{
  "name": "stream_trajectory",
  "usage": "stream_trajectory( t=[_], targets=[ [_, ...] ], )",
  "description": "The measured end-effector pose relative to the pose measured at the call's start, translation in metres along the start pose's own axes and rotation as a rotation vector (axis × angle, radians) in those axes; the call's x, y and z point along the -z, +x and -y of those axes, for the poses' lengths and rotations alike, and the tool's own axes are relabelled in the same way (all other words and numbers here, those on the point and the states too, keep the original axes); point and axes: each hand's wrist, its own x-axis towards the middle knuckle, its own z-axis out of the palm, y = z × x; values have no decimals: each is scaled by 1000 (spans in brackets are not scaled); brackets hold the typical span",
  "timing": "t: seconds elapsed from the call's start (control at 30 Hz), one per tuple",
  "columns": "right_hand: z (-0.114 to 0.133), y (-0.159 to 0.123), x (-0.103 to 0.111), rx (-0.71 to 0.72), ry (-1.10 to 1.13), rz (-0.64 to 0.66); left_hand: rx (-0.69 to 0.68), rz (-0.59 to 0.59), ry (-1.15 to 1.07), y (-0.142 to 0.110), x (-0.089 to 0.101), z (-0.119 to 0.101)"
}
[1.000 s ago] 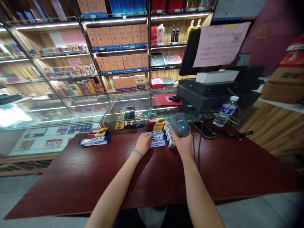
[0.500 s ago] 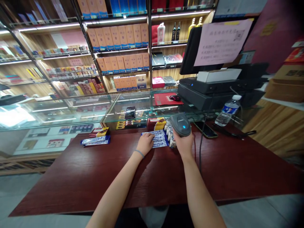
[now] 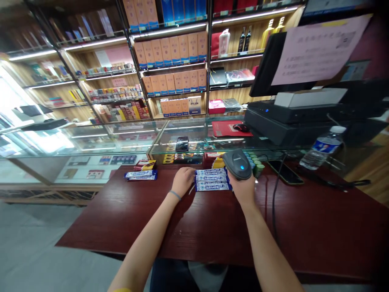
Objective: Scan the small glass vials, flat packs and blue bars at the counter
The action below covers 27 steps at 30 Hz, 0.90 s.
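Note:
My right hand (image 3: pixel 244 188) is wrapped round the handle of a dark grey barcode scanner (image 3: pixel 238 164) with a lit blue light. Under and left of the scanner, several blue-and-white stick packets (image 3: pixel 212 180) lie side by side on the dark red tabletop (image 3: pixel 209 227). My left hand (image 3: pixel 184 182) is at their left ends, its fingers curled together; whatever is in them is hidden. Behind the packets sit brown-and-yellow packs (image 3: pixel 212 159). Green-topped small cylinders (image 3: pixel 257 167) stand partly hidden behind the scanner.
More blue-and-white packets (image 3: pixel 141 174) and brown-and-yellow packs (image 3: pixel 146 164) lie at the left. A phone (image 3: pixel 285 172), a water bottle (image 3: pixel 322 148) and the scanner's cable (image 3: pixel 275 198) are on the right. Behind runs a glass counter (image 3: pixel 182 125) with a monitor (image 3: pixel 267 65).
The view has swung left, so the scene sits further right. My left hand has drawn back leftward off the packets, showing their left ends. My right hand still holds the scanner.

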Motion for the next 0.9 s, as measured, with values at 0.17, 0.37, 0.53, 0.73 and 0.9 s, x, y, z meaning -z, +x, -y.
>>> stream_trajectory(
  t=[0.17, 0.37, 0.53, 0.73, 0.9],
  targets=[
    [11, -14, -19, 64, -34, 68, 63, -86, 58, -27, 36, 43],
    [31, -32, -42, 119, -59, 180, 179, -119, 154, -64, 81, 95],
    [40, -51, -58, 183, -110, 328, 269, -119, 223, -91, 109, 127],
    [38, -74, -75, 317, -175, 459, 343, -106, 288, -115, 124, 145],
    [37, -87, -83, 498, -196, 481, 419, -94, 336, -120, 123, 148]
  ],
)
